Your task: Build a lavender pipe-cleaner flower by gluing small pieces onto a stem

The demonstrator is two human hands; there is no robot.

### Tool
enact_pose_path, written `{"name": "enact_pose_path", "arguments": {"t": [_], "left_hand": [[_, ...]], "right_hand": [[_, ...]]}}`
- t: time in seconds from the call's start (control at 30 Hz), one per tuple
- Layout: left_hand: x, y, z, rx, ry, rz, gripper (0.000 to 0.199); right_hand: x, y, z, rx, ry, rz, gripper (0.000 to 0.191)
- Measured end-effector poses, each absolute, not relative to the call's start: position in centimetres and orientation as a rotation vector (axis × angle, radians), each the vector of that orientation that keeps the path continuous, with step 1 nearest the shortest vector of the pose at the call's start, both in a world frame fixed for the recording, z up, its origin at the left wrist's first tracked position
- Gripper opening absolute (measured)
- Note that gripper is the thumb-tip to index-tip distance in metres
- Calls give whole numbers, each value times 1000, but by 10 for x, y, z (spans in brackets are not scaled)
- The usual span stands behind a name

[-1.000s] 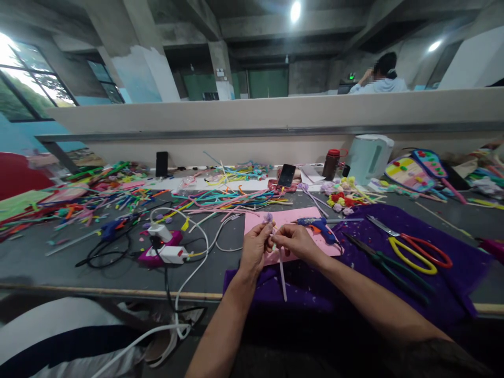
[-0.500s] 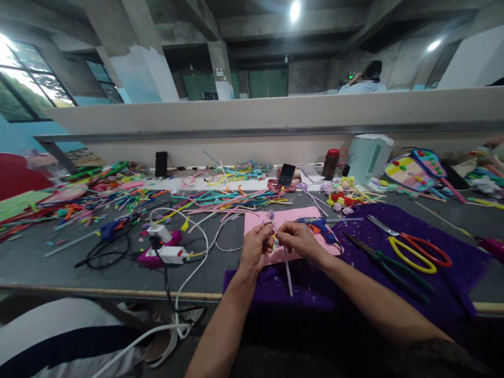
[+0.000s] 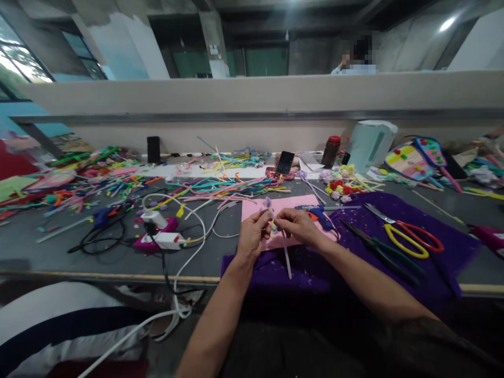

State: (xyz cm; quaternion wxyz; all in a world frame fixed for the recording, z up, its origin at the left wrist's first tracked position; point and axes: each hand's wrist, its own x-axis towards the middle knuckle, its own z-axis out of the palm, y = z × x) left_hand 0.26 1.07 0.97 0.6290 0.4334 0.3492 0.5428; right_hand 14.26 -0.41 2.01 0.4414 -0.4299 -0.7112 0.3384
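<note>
A lavender pipe cleaner (image 3: 287, 256) is pinched by left hand (image 3: 252, 231) and right hand (image 3: 296, 224) fingertips, its length slanting down nearer the right.

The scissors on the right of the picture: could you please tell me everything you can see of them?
The scissors have silvery, metallic-looking blades and two large loop handles, one yellow and one red, probably plastic. They lie on the purple cloth, blades pointing away from the person and toward the left, beside the pliers. The blades look about closed, though blur hides the exact gap. Neither the left hand nor the right hand touches them.
</note>
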Motion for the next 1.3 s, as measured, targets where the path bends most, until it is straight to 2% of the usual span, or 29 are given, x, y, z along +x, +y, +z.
{"name": "enact_pose_path", "arguments": {"t": [0.17,0.4,0.63,0.77,1.0,1.07,1.17,1.3], "left_hand": [[1,13,10,991,778,1256,22],[-13,16,19,764,625,1173,13],[-16,16,23,727,640,1103,13],[-16,17,22,734,651,1129,14],[-16,19,20,812,715,1186,16],[-16,19,20,847,732,1202,16],[-16,18,19,875,727,1209,15],[-15,18,20,866,715,1193,14]], "right_hand": [[153,0,27,-1037,-1736,987,22],[182,9,39,-1099,-1517,835,18],[195,13,34,-1279,-1691,737,11],[194,17,27,-1238,-1730,857,9],[199,26,17,-1225,-1859,869,17],[198,27,14,-1303,-1908,798,18],[189,26,7,-1365,-2042,515,18],[167,20,0,-1259,-2300,158,23]]}}
